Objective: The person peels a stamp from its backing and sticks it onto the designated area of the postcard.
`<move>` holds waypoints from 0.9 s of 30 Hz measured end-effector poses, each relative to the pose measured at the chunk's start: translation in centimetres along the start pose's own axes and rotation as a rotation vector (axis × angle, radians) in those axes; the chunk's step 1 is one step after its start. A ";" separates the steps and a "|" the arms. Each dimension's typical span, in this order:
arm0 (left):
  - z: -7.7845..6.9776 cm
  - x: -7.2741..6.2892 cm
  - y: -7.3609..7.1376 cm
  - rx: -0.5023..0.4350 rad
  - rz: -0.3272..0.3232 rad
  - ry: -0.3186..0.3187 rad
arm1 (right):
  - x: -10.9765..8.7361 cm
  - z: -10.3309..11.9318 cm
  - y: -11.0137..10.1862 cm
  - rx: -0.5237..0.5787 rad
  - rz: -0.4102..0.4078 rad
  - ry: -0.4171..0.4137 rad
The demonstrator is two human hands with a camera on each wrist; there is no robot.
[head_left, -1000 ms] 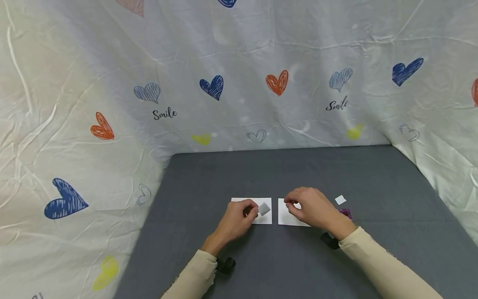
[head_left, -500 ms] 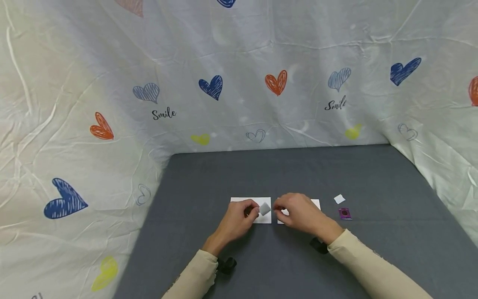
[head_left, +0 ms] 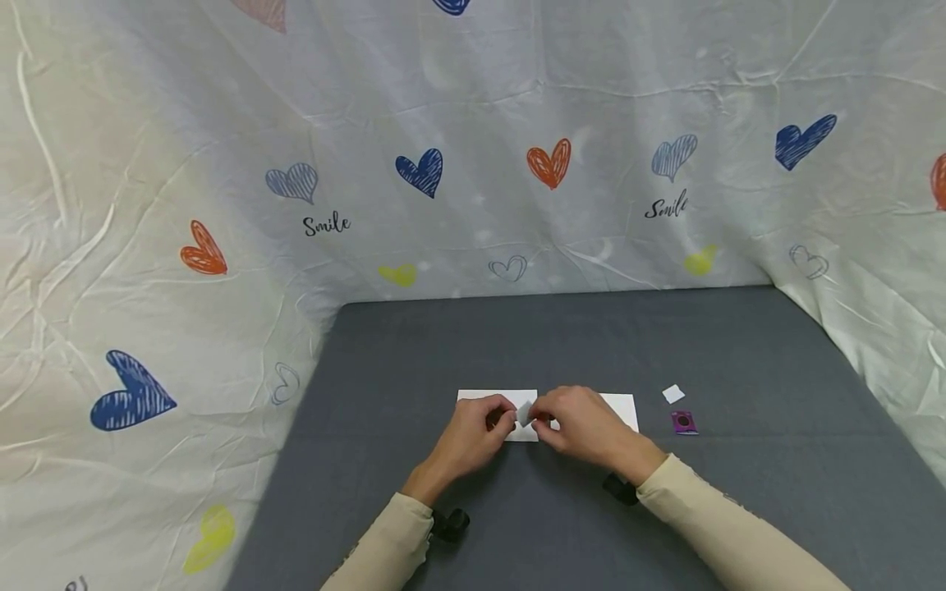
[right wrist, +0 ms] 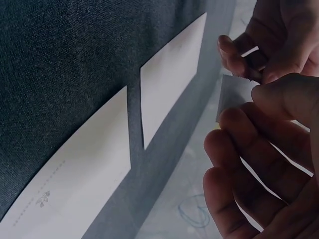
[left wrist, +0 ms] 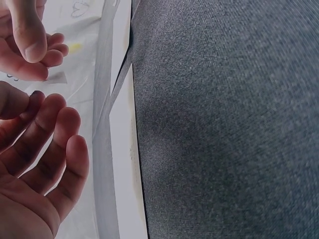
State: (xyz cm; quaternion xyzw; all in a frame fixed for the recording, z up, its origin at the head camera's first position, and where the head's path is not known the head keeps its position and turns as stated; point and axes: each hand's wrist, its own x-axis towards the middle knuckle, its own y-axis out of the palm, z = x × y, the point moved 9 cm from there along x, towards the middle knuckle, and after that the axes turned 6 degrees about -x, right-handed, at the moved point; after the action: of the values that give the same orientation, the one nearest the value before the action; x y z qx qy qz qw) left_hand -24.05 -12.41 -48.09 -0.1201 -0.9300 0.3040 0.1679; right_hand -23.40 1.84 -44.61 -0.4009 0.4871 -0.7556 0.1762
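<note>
Over the gap between two white cards, my left hand pinches a small grey square piece between thumb and index finger. In the right wrist view the piece looks thin, with a jagged edge near the left fingers. My right hand takes the opposite side of it, thumb and index finger at its edge. Beneath the hands lie the left card and the right card, both partly covered by them. A small printed sprig marks the right card in the right wrist view.
To the right on the dark grey table lie a small white square and, just nearer, a purple packet with a dark round mark. A pale curtain with printed hearts hangs behind and at both sides.
My right hand has moved left, away from above the right card, to the grey piece and now pinches its edge. The purple packet came into full view. My left hand has stayed nearly still.
</note>
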 end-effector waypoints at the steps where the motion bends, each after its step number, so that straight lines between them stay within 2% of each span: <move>1: 0.0 0.0 0.1 0.001 0.003 0.002 | 0.0 0.0 0.1 0.001 0.006 0.007; 14: -0.4 0.1 0.8 -0.010 0.045 0.056 | 0.0 -0.2 0.7 0.026 0.054 0.051; 27: -0.6 0.1 1.0 -0.012 0.060 0.060 | -0.1 -0.4 0.8 0.021 0.033 0.061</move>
State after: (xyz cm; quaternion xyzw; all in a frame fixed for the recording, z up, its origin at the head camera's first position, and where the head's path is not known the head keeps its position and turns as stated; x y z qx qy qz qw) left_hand -23.76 -11.30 -48.25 -0.1581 -0.9224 0.2994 0.1860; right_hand -23.76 1.74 -45.44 -0.3680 0.4908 -0.7695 0.1779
